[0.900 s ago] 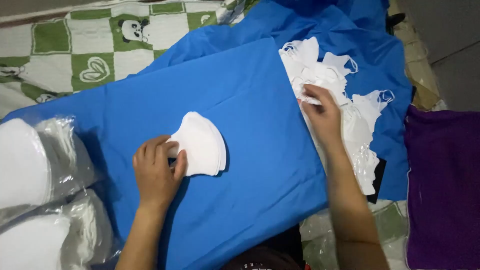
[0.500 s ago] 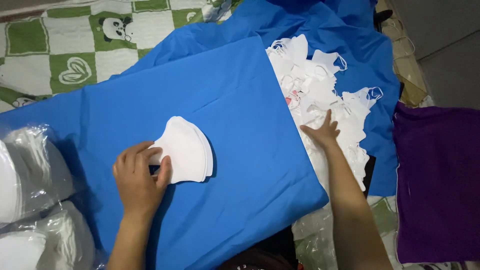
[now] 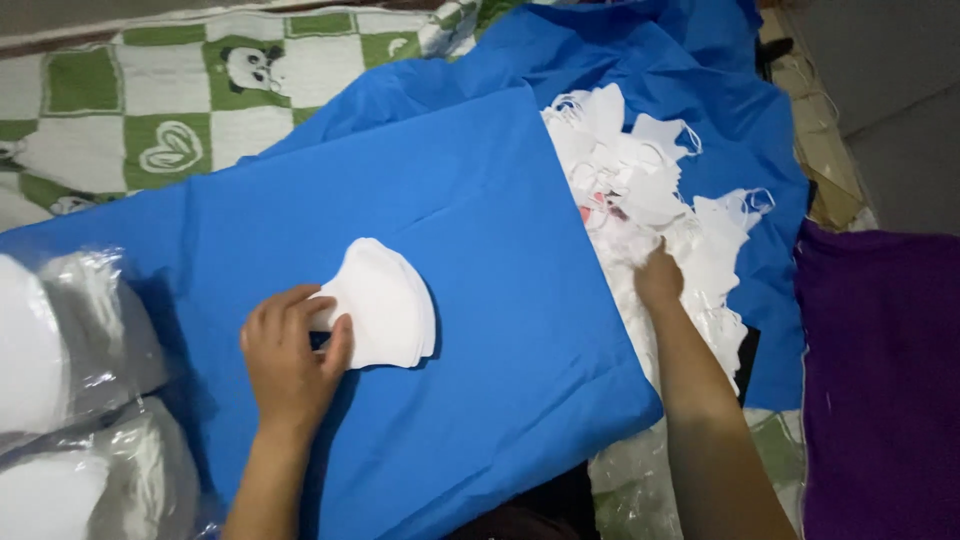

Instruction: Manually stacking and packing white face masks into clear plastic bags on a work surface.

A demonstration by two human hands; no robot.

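A small stack of folded white face masks (image 3: 385, 312) lies on a flat blue cloth-covered board (image 3: 480, 220). My left hand (image 3: 290, 358) rests on the stack's left edge, fingers curled over it. To the right of the board lies a loose heap of white masks (image 3: 640, 190) with ear loops. My right hand (image 3: 658, 278) reaches down into that heap, with its fingers buried among the masks, so what they hold is hidden.
Clear plastic bags of white masks (image 3: 70, 390) sit at the lower left. A green-and-white checked blanket (image 3: 150, 110) lies behind the board. Purple cloth (image 3: 880, 380) covers the right side, with more blue fabric (image 3: 720, 90) under the heap.
My right hand has moved from the top of the loose heap down toward me, to its lower part. My left hand has stayed on the stack.
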